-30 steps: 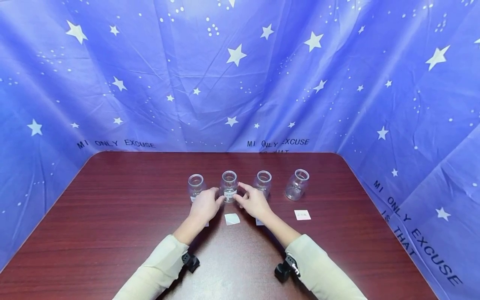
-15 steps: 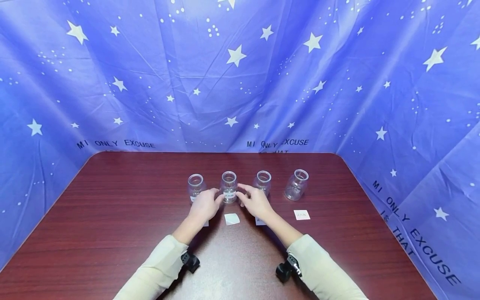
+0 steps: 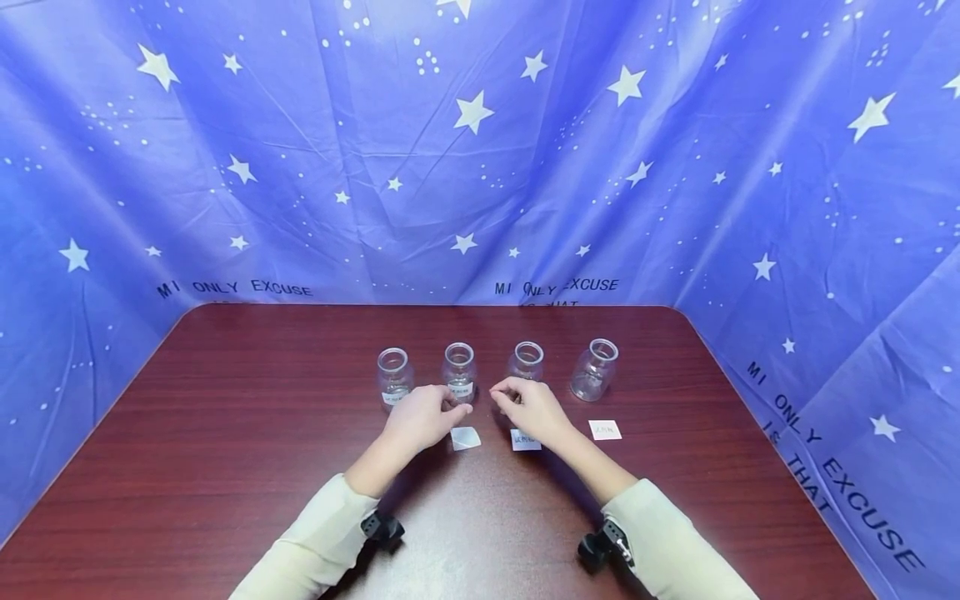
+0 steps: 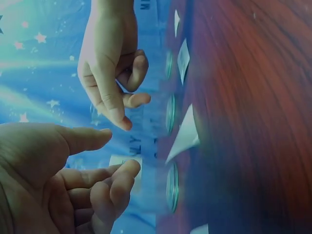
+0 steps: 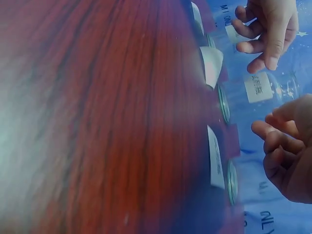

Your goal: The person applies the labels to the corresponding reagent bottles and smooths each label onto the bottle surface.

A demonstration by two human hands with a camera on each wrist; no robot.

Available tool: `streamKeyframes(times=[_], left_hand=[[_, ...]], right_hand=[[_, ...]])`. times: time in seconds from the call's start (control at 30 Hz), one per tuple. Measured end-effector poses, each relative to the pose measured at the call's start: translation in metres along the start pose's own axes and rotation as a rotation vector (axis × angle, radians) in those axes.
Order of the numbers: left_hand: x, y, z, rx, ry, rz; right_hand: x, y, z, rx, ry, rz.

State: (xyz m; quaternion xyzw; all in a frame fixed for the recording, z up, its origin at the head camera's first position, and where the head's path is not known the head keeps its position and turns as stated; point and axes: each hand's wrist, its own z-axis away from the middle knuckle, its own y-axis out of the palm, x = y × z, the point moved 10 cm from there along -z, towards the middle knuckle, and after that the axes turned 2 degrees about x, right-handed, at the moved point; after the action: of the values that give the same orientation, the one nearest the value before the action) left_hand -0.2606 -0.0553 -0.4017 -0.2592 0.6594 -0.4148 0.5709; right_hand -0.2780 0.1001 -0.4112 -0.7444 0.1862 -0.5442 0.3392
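Clear glass jars stand upright in a row across the table in the head view. The second jar [image 3: 459, 367] bears a white label [image 5: 259, 87] with dark writing; the leftmost jar [image 3: 393, 375] also has a label low on its front. My left hand [image 3: 420, 417] is just in front of these two, thumb and fingers apart with nothing between them. To its right, my right hand [image 3: 534, 410] hovers before the third jar [image 3: 528, 357], fingers loosely bent and holding nothing visible. Between the hands lies a pale paper piece [image 3: 466, 438].
A written paper label [image 3: 526, 440] lies before the third jar, partly under my right forearm in view. Another label [image 3: 605, 429] lies before the fourth jar [image 3: 594, 371]. A blue starry cloth [image 3: 420, 150] hangs behind the dark red table [image 3: 247, 400].
Both hands have drawn back from the second jar toward me, the right one also moving right. The label on that jar now shows between them. The jars have stayed in place.
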Motion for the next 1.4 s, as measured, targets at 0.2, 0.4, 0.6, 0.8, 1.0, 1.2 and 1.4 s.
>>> streamKeyframes(times=[0.2,0.4,0.6,0.8,1.0,1.2,1.4], left_hand=[[-0.023,0.016,-0.002,0.041,0.09,0.041],[-0.041,0.038,-0.004,0.099,0.164,0.022],[-0.058,0.058,-0.007,0.102,0.212,-0.087],[-0.062,0.068,-0.008,0.11,0.172,-0.184],[-0.06,0.069,-0.01,0.127,0.124,-0.185],[-0.056,0.076,-0.013,0.149,0.091,-0.191],[-0.054,0.079,-0.016,0.16,0.065,-0.198]], right_hand=[[-0.003,-0.008,0.011,0.039,-0.052,0.07],[-0.016,-0.012,0.021,0.11,-0.039,0.091],[-0.025,-0.016,0.031,0.167,-0.059,0.103],[-0.029,-0.019,0.04,0.188,-0.126,0.162],[-0.034,-0.02,0.046,0.186,-0.14,0.227],[-0.04,-0.018,0.047,0.203,-0.109,0.251],[-0.043,-0.016,0.046,0.206,-0.105,0.257]])
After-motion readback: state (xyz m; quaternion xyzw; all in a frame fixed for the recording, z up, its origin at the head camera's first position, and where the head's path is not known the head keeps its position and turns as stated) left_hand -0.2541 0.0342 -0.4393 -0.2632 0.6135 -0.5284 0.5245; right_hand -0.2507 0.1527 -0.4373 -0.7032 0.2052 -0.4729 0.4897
